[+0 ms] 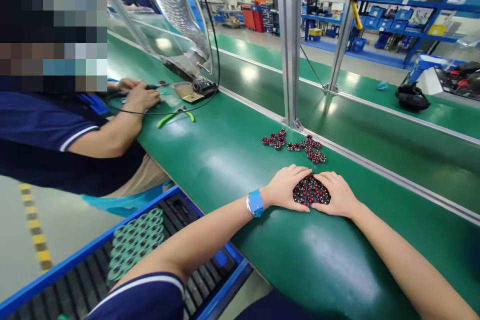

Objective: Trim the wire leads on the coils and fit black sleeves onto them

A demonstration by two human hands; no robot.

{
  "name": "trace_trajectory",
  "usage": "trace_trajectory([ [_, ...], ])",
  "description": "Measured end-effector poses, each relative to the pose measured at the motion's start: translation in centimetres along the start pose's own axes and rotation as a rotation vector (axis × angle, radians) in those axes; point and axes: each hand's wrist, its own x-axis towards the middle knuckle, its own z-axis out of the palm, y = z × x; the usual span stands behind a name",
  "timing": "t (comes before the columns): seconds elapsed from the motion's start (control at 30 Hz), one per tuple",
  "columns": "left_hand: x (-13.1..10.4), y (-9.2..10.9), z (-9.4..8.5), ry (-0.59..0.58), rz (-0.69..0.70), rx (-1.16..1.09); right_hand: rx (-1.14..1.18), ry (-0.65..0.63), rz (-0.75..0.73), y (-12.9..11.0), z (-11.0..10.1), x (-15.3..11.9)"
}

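A tight cluster of small round motor stators [311, 191], black with red and copper-coloured windings, lies on the green tabletop between my two hands. My left hand [287, 187] curves around the cluster's left side, thumb and fingers pressed against it. From the right, my right hand [335, 194] cups the same cluster, its fingertips nearly meeting those of the left hand at front and back. Just beyond my hands, more loose stators [315, 150] lie in a scattered group. A further small group of stators [275, 139] sits to its left, near the metal post.
A metal post [288, 45] and rail edge the green table [225, 160]. At left, a co-worker's hands [140, 95] work near green-handled pliers [176, 116] and a duct [176, 5]. Below stands a blue-rimmed crate [86, 252] with green round parts [137, 240].
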Motion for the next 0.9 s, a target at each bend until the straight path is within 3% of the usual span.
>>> trace_trajectory([
  [0.27, -0.2, -0.1, 0.4, -0.008, 0.079, 0.031, -0.062, -0.048, -0.017, -0.2, -0.3, 0.1],
  [0.6, 0.8, 0.7, -0.4, -0.07, 0.052, 0.089, -0.132, -0.041, 0.036, -0.4, -0.5, -0.1],
  [0.9, 2.0, 1.6, 0.0, -0.107, -0.007, 0.135, -0.203, 0.017, 0.193, -1.3, -0.2, -1.7],
])
